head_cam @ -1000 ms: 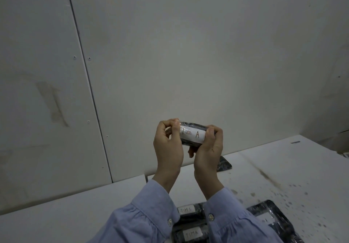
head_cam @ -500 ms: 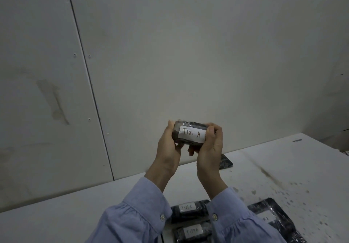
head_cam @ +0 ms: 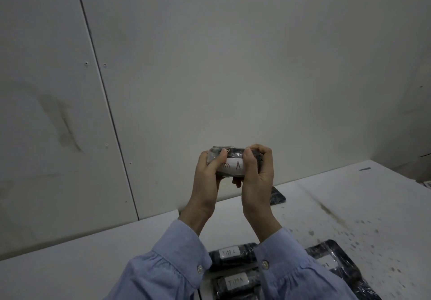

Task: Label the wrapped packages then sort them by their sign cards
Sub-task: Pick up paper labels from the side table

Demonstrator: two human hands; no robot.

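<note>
Labelling is judged partly done: wrapped package (head_cam: 233, 153), label (head_cam: 236, 166) attached, is clasped by fingers (head_cam: 218, 163) of left hand (head_cam: 207, 179) and right hand (head_cam: 258, 174) above desk (head_cam: 349, 206); labelled packages (head_cam: 229, 254) lie below; sorting outstanding

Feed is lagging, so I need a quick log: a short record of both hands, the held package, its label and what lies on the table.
held package: dark, wrapped, raised above the table
label: white, "A" readable
left hand: grips its left end, thumb over the label's start
right hand: grips its right end
nearest on table: TIMA package, second labelled package, larger package
farther back: one dark package
</note>
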